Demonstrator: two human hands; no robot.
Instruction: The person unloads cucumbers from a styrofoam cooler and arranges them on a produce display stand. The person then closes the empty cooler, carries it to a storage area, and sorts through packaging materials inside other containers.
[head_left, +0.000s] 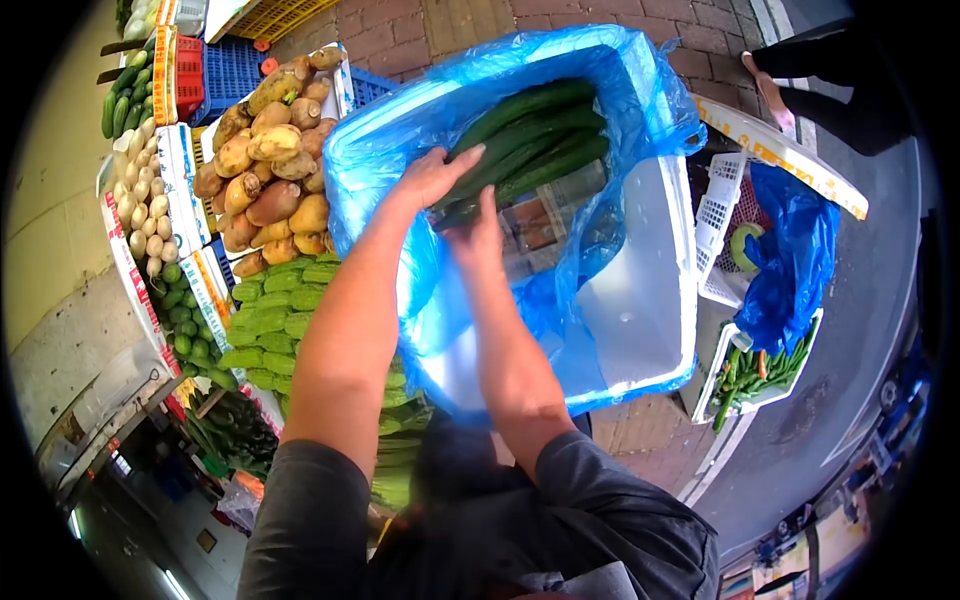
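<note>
A white foam box stands in front of me, lined with a thin blue plastic bag folded over its rim. Several long dark green cucumbers lie side by side in its far part. My left hand is closed around their near left end, thumb on top. Just below it, my right hand grips the same end, its thumb pointing up; most of its fingers are hidden beneath the cucumbers. Printed paper shows at the bottom of the box.
Left of the box are potato-like roots, ridged green gourds and pale oval vegetables. To the right sit a blue bag, a foam tray of green peppers and a foam lid. A person's legs show at upper right.
</note>
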